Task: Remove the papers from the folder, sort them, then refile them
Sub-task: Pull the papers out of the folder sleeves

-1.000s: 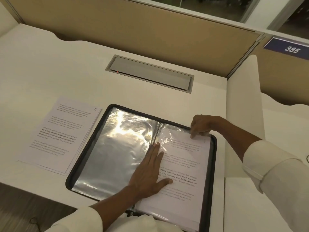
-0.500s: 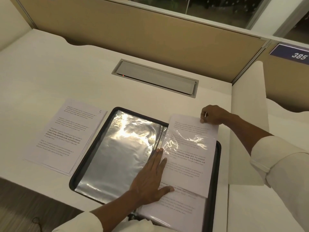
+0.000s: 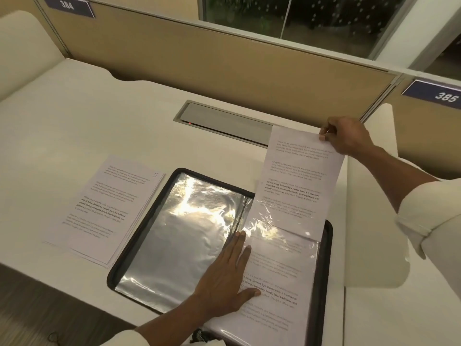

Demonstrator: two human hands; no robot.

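under the flat left hand [image 3: 224, 278], fingers straight and pressed down, lies the right page of the one open black-rimmed folder [image 3: 144, 224], beside its spine. the right hand [image 3: 346, 137], farther from the person, pinches the top corner of one printed sheet [image 3: 299, 181] whose lower end sits inside the clear sleeve [image 3: 282, 260]; another printed page shows beneath the plastic. to the left of the left hand, just beside the folder, one stack of papers [image 3: 104, 208] lies with a "5" on top; how many sheets it has cannot be told. all rest on a white desk [image 3: 99, 116] with one grey cable hatch [image 3: 224, 121], a tan partition [image 3: 199, 58] behind, and two number plates, 384 [image 3: 67, 6] and 385 [image 3: 444, 96].
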